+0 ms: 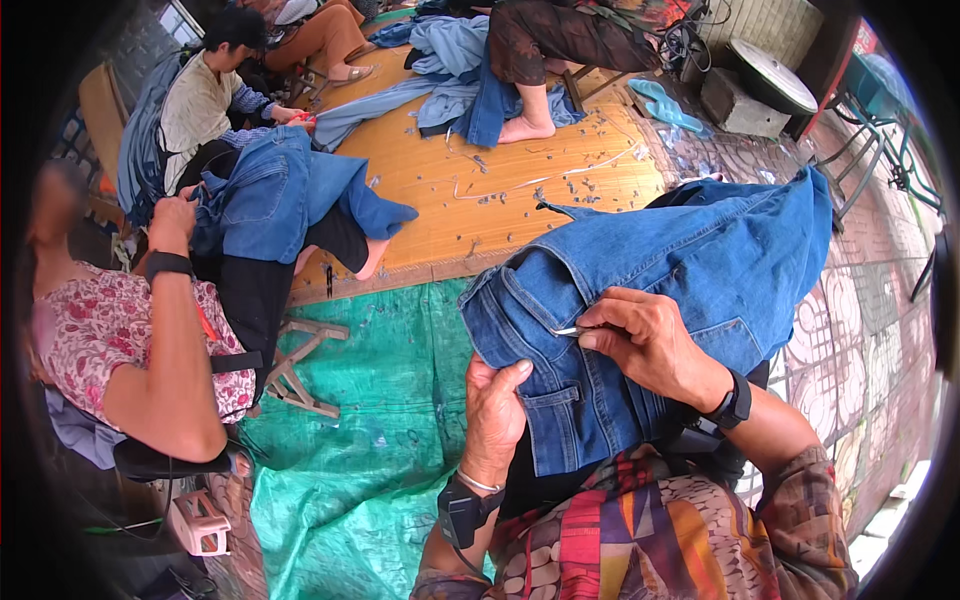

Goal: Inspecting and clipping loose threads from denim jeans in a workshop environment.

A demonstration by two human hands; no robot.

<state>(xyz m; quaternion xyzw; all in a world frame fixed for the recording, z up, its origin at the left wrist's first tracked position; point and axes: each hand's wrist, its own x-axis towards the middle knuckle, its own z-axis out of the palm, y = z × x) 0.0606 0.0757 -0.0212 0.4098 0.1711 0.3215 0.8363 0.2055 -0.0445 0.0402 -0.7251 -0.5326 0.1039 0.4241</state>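
Note:
A pair of blue denim jeans (680, 250) lies spread across my lap, waistband toward the left and legs reaching to the upper right. My left hand (495, 405) grips the jeans' edge below the waistband, thumb on top and fingers underneath. Above the denim, my right hand (640, 340) is closed around a small slim silver tool (567, 331). Only the tool's pale tip shows, pointing left at the seam near the waistband; the fingers hide the rest, so its exact kind cannot be made out.
A green plastic sheet (370, 370) covers the ground at left, meeting a yellow mat (480, 190) strewn with dark scraps. To my left, a person in a floral top (160, 320) handles other jeans (265, 190). Further people sit beyond, near blue slippers (665, 105) and a wooden stool (300, 370).

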